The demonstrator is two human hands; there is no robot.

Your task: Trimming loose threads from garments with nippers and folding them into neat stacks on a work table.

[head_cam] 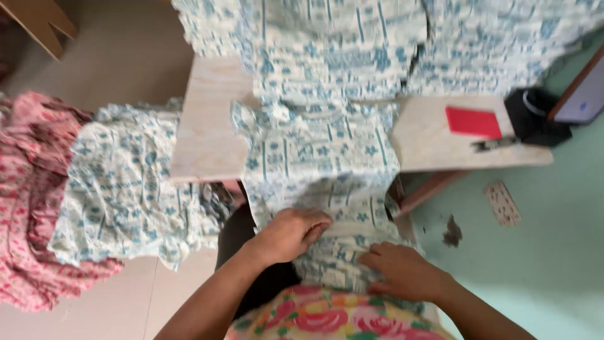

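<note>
Hands press a blue-printed white cloth (321, 164) hanging off the near edge of the wooden surface (207, 126): left hand (292, 233) curled gripping a fold, right hand (402, 271) nearly flat on it. Red card (473, 121) lies far right.

Pale plywood table (207, 126) carries white cotton cloth with blue floral print (321, 145), draped over its near edge. Near the right edge lie a flat red rectangular card (473, 122) and a black holder (533, 116).
</note>
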